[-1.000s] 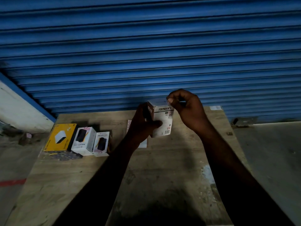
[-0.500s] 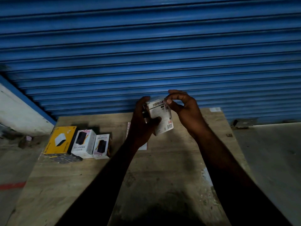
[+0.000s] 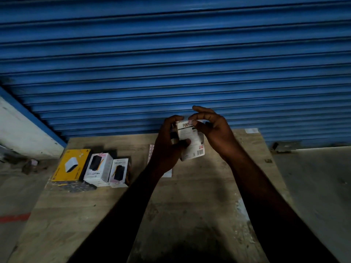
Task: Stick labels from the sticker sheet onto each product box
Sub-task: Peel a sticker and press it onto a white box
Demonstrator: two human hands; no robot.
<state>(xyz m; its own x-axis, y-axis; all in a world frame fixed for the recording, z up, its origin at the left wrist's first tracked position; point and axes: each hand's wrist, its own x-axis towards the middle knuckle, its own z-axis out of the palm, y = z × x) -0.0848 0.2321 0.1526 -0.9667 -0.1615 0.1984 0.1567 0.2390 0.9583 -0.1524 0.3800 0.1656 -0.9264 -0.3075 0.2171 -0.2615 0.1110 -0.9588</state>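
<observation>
Left hand (image 3: pixel 169 147) clamped round white box (image 3: pixel 191 141), raised above desk (image 3: pixel 190 196). Right hand (image 3: pixel 214 130) pinches label (image 3: pixel 190 122) at box top corner. We judge box light, stiff card, slick-faced: grip side edges. Label flimsy, tacky: hold by rim. Sticker sheet (image 3: pixel 151 152) beneath left hand.

The table (image 3: pixel 190 215) was bare wood, matt, rough and scuffed. The roller shutter (image 3: pixel 171 54) was ribbed metal with blue paint. The product boxes (image 3: pixel 98 168) were smooth printed cardboard. The floor (image 3: pixel 319 186) appeared as matt concrete.
</observation>
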